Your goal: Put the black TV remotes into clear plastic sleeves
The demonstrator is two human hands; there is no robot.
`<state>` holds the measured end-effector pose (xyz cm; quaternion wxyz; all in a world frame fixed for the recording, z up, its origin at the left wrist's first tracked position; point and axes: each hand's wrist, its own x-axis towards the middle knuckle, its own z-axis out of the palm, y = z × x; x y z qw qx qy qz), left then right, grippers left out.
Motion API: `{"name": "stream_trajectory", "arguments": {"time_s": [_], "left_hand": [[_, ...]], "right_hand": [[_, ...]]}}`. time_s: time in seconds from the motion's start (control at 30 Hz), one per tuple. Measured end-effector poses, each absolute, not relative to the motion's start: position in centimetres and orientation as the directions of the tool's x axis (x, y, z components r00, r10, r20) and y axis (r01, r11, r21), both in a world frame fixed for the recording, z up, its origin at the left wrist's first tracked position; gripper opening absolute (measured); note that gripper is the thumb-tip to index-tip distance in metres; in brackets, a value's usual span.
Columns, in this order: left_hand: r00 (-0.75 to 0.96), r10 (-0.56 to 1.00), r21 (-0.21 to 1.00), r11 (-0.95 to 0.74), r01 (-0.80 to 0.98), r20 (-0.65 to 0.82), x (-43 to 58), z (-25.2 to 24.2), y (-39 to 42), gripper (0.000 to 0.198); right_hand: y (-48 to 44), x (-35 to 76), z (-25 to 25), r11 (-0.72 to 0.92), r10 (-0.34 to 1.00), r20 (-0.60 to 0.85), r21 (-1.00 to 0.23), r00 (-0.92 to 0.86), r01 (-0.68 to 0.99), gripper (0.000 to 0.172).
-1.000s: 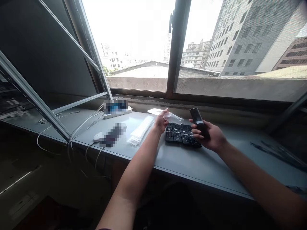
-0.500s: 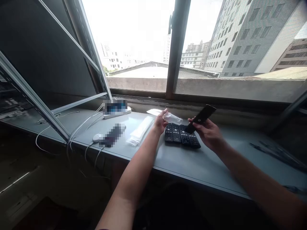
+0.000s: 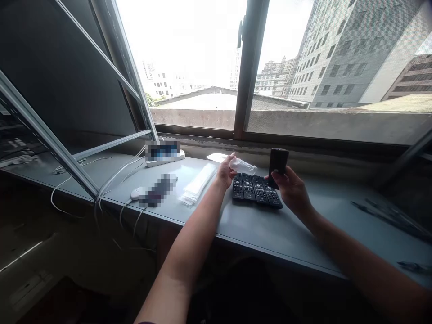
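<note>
My left hand point(image 3: 225, 172) is closed on a clear plastic sleeve point(image 3: 243, 166), whose end sticks out to the right of the fingers. In my right hand point(image 3: 293, 186) a black remote control point(image 3: 278, 161) is held upright, thumb across its lower part. Below and between the hands lies a row of several black remote controls point(image 3: 254, 191), side by side on the grey table point(image 3: 249, 225), buttons facing up. To the left of my left forearm rests a stack of flat clear plastic sleeves point(image 3: 197, 184).
Further left are a blurred-out dark device point(image 3: 158, 191), a round white charger point(image 3: 137, 194) and a white power strip point(image 3: 165, 159) with cables. A metal frame point(image 3: 47, 135) slants over the left side. Dark cables point(image 3: 391, 218) lie at the right. A window point(image 3: 189, 67) stands behind the table.
My right hand has turned the remote control from a rightward slant to nearly upright, shifting it slightly left. My left hand and the plastic sleeve have hardly moved.
</note>
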<state>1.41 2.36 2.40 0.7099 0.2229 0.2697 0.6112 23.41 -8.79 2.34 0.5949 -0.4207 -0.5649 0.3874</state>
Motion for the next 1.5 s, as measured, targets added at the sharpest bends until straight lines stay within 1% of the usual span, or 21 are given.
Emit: {"name": "stream_trajectory", "arguments": {"time_s": [0.1, 0.13, 0.17, 0.3, 0.4, 0.53, 0.73, 0.83, 1.0, 1.2, 1.3, 1.37, 1.43, 1.5], "left_hand": [[0.062, 0.996, 0.657, 0.09, -0.749, -0.066, 1.3, 2.3, 2.4, 0.027], [0.045, 0.997, 0.65, 0.07, -0.757, -0.055, 1.3, 2.3, 2.4, 0.028], [0.028, 0.999, 0.638, 0.05, -0.768, -0.044, 1.2, 2.3, 2.4, 0.028], [-0.032, 0.999, 0.561, -0.011, -0.828, -0.028, 0.9, 2.5, 2.4, 0.026], [-0.085, 0.996, 0.497, -0.055, -0.866, -0.038, 0.6, 2.6, 2.4, 0.022], [-0.101, 0.994, 0.481, -0.065, -0.874, -0.05, 0.3, 2.5, 2.4, 0.022], [-0.098, 0.994, 0.531, -0.055, -0.845, -0.054, 0.5, 2.5, 2.3, 0.024], [-0.055, 0.997, 0.6, -0.015, -0.8, -0.048, 0.9, 2.6, 2.2, 0.025], [0.114, 0.993, 0.758, 0.059, -0.65, 0.02, 2.0, 2.6, 1.4, 0.039], [0.327, 0.932, 0.872, 0.024, -0.49, 0.158, 2.6, 2.1, 0.6, 0.048], [0.432, 0.884, 0.893, 0.04, -0.449, 0.178, 2.8, 2.0, 0.1, 0.051], [0.464, 0.867, 0.894, 0.051, -0.446, 0.182, 2.9, 2.1, -0.1, 0.051], [0.44, 0.878, 0.878, 0.051, -0.476, 0.188, 2.9, 2.2, -0.1, 0.05], [0.362, 0.911, 0.84, 0.035, -0.541, 0.196, 2.8, 2.4, 0.2, 0.049]], "right_hand": [[-9.0, 23.3, 2.5, 0.428, 0.898, 0.432, -0.902, 0.081, 0.058, 0.056], [-9.0, 23.3, 2.6, 0.422, 0.902, 0.427, -0.904, 0.073, 0.067, 0.059], [-9.0, 23.3, 2.6, 0.406, 0.909, 0.411, -0.911, 0.066, 0.076, 0.06], [-9.0, 23.3, 2.5, 0.371, 0.926, 0.377, -0.92, 0.023, 0.123, 0.053], [-8.9, 23.3, 2.3, 0.375, 0.926, 0.377, -0.921, 0.003, 0.105, 0.058], [-8.9, 23.2, 2.4, 0.331, 0.944, 0.328, -0.94, -0.044, 0.079, 0.055], [-9.3, 23.3, 2.8, 0.248, 0.96, 0.239, -0.968, -0.144, 0.049, 0.049], [-9.3, 23.4, 2.7, 0.201, 0.965, 0.186, -0.977, -0.182, 0.067, 0.047], [-9.1, 23.5, 2.7, 0.128, 0.97, 0.113, -0.99, -0.215, 0.059, 0.056], [-9.2, 23.1, 2.9, 0.121, 0.981, 0.115, -0.992, -0.159, 0.029, 0.065], [-9.3, 22.6, 2.9, 0.136, 0.979, 0.134, -0.991, -0.151, 0.003, 0.066], [-9.3, 22.4, 2.9, 0.149, 0.978, 0.149, -0.989, -0.144, -0.014, 0.065], [-9.3, 22.4, 2.8, 0.16, 0.977, 0.161, -0.987, -0.141, -0.013, 0.063], [-9.2, 22.6, 2.7, 0.164, 0.976, 0.161, -0.986, -0.145, 0.009, 0.056]]}}
